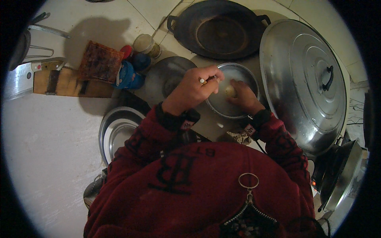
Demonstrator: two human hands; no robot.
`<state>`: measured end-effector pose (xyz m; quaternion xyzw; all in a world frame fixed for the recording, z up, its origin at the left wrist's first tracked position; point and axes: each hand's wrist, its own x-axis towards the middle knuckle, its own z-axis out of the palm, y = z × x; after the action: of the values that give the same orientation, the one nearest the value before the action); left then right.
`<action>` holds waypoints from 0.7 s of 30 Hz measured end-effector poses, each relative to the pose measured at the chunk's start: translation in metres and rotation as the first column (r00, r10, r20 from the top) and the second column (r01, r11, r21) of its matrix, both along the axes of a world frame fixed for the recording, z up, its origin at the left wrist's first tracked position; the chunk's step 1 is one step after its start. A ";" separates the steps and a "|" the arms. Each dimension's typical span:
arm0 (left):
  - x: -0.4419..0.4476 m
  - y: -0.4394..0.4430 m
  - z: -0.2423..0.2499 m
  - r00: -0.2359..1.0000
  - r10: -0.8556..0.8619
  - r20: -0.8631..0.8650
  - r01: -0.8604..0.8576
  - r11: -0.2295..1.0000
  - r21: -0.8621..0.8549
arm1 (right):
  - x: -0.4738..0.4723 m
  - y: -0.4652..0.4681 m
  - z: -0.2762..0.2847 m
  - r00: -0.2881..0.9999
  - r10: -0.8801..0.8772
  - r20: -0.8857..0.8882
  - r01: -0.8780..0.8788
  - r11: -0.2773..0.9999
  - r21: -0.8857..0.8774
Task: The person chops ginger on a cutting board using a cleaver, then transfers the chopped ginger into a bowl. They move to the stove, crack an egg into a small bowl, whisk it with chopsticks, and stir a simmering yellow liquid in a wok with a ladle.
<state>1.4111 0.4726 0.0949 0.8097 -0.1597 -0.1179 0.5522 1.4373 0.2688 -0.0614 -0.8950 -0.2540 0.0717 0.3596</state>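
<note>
A round metal basin (218, 108) lies before me, with what seems to be water in it. My left hand (195, 89) is closed around a slim tool or stick with a pale end (202, 80), over the basin's left rim; its far end is hidden by my fingers. Inside the basin, my right hand (244, 96) has its fingers around a pale, round, peeled-looking vegetable (229, 90), possibly a potato or an onion. The two hands are apart. Dark bands with small devices sit at both wrists.
A dark two-handled pan (221, 32) stands behind the basin, a large metal lid (300, 86) to its right. To the left are a grey round lid or pan (169, 74), jars (144, 44), a reddish-brown box (101, 62), a cleaver (19, 80) and nested metal bowls (111, 134).
</note>
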 end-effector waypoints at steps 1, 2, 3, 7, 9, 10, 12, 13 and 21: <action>0.000 0.000 -0.001 1.000 0.009 0.001 -0.009 0.999 -0.034 | -0.001 0.000 -0.001 1.000 -0.012 0.012 0.012 1.000 -0.015; 0.000 0.000 -0.001 1.000 0.018 0.001 -0.018 0.998 -0.068 | -0.001 0.001 -0.001 1.000 -0.014 0.013 0.014 1.000 -0.011; 0.000 0.000 -0.002 1.000 0.020 -0.008 -0.021 0.996 -0.086 | -0.001 0.001 -0.001 1.000 -0.022 -0.022 0.021 0.999 -0.041; 0.001 0.003 0.000 0.993 0.111 -0.051 -0.116 0.986 -0.121 | -0.001 -0.003 0.002 1.000 -0.009 -0.027 0.008 0.998 -0.063; 0.001 0.005 0.002 0.986 0.141 -0.088 -0.151 0.980 -0.127 | -0.001 -0.004 0.003 1.000 0.021 0.003 -0.021 0.999 -0.048; 0.000 0.006 0.003 0.985 0.140 -0.101 -0.153 0.979 -0.137 | -0.002 -0.005 0.003 0.998 0.040 0.037 -0.039 0.999 -0.023; -0.002 0.007 0.006 0.984 0.141 -0.112 -0.157 0.975 -0.155 | -0.003 -0.004 0.003 0.997 0.023 0.067 -0.022 1.000 -0.022; -0.003 0.006 0.007 0.984 0.141 -0.105 -0.156 0.977 -0.148 | -0.005 -0.003 0.004 0.997 0.016 0.079 -0.014 1.000 -0.020; -0.017 0.003 0.020 0.981 0.163 -0.108 -0.181 0.965 -0.191 | -0.029 -0.012 0.042 0.988 -0.070 0.138 0.044 0.982 0.186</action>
<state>1.3944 0.4759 0.1146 0.7548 -0.0745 -0.0896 0.6455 1.4081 0.2570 -0.0196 -0.8681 -0.2591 -0.0272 0.4225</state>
